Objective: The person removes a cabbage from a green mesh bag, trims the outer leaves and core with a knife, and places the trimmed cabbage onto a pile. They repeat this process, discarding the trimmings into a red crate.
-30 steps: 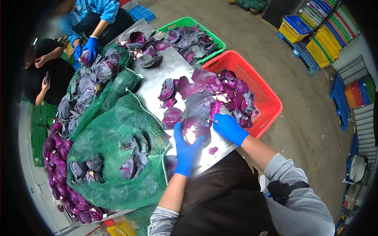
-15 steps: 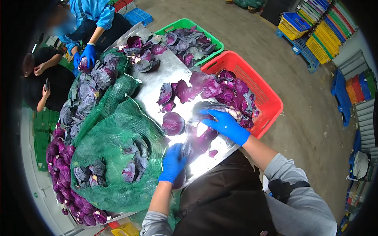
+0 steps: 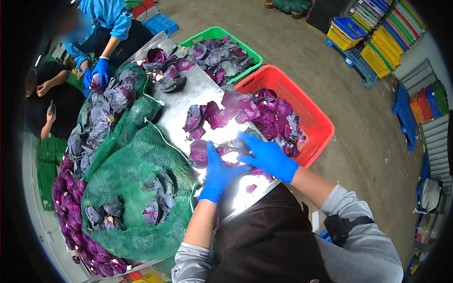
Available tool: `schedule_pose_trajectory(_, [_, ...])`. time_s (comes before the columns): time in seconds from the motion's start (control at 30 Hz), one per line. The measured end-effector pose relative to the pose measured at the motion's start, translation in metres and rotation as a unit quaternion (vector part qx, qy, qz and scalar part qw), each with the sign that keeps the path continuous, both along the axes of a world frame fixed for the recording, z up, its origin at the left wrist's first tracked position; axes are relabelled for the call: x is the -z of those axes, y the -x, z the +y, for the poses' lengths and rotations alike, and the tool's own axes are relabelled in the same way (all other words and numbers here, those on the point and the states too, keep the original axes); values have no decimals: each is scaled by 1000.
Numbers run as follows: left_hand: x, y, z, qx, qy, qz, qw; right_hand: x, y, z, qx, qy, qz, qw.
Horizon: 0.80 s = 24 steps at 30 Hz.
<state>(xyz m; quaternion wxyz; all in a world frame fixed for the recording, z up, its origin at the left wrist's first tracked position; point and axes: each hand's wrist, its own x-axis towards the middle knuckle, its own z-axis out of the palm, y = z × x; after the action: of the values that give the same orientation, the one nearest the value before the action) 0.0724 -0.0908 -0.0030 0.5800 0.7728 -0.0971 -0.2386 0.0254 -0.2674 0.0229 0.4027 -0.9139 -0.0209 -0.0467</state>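
My left hand (image 3: 218,172), in a blue glove, is over the metal table (image 3: 181,101) beside a purple cabbage leaf (image 3: 198,153). Its fingers are spread, the thumb pointing toward my right hand. Also gloved in blue, my right hand (image 3: 270,158) curves its fingers around the right end of a greyish, leafy patch (image 3: 232,144) between the hands. A thin dark strip crosses that patch; glare and blur hide what it is. A small purple leaf scrap (image 3: 251,188) lies near the table's front edge. More loose purple leaves (image 3: 219,115) lie beyond my hands.
A red crate (image 3: 309,118) of purple cabbage pieces and a green crate (image 3: 255,59) of outer leaves stand along the right side. Green netting (image 3: 137,184) covers cabbages at left, beside a pile of purple cabbages (image 3: 71,207). A co-worker's gloved hand (image 3: 101,70) holds a cabbage.
My left hand has moved up and away from me, from the table's near edge to beside the cabbage leaf. My right hand stays nearby, its fingers repositioned. The view has shifted slightly.
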Motion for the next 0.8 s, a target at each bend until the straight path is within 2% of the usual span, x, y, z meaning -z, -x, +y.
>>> schedule_pose_trajectory(0.1, [-6,-5,-9,32,22,9,999,3,-18,-1,-67,81,-49,993])
schedule_pose_trajectory(0.13, [-14,-1,-11,20,-30,-28,999,9,-24,-4,-104,124,-81,983])
schedule_pose_trajectory(0.17, [-24,2,-15,21,-23,-26,999,17,-37,-12,-103,131,-79,983])
schedule_pose_trajectory(0.23, [-37,6,-19,24,-57,-70,996,32,-68,-33,-165,157,71,971])
schedule_pose_trajectory(0.27, [-34,9,-18,23,-57,-72,995,1,-69,-41,-20,-4,207,978])
schedule_pose_trajectory(0.3, [-26,15,-15,32,-97,-141,985,4,-68,-44,-20,-6,205,979])
schedule_pose_trajectory(0.37, [-8,23,-10,46,-175,-270,946,27,-68,-48,-37,12,85,996])
schedule_pose_trajectory(0.4, [-3,26,-7,9,-187,-260,947,68,-70,-54,34,-39,99,994])
schedule_pose_trajectory(0.43, [0,28,-2,11,-189,-258,947,70,-62,-64,34,-42,101,993])
schedule_pose_trajectory(0.47, [2,27,2,9,-161,-228,960,70,-56,-81,126,-191,164,960])
schedule_pose_trajectory(0.5, [0,24,5,5,-134,-197,971,59,-58,-84,209,-334,222,892])
schedule_pose_trajectory(0.53, [-4,28,2,-59,-106,-134,983,54,-54,-77,207,-338,228,889])
schedule_pose_trajectory(0.57, [-18,29,-3,-99,-95,-94,986,16,-42,-60,197,-133,232,943])
schedule_pose_trajectory(0.6, [-10,28,0,-101,-105,-119,982,-3,-33,-44,175,79,222,956])
schedule_pose_trajectory(0.63, [0,21,4,-104,-114,-148,977,14,-21,-28,114,-60,128,983])
schedule_pose_trajectory(0.67, [9,15,5,-105,-116,-149,976,25,-13,-11,49,-199,28,978])
schedule_pose_trajectory(0.7, [17,11,8,-129,-108,-140,976,31,-7,-2,48,-203,29,978])
schedule_pose_trajectory(0.73, [19,8,12,-152,-100,-130,975,24,-1,8,39,-225,79,970])
schedule_pose_trajectory(0.77, [13,2,16,-152,-103,-129,975,18,2,13,30,-245,127,961])
schedule_pose_trajectory(0.8, [2,-6,17,-113,-150,-124,974,16,1,11,27,-245,128,961])
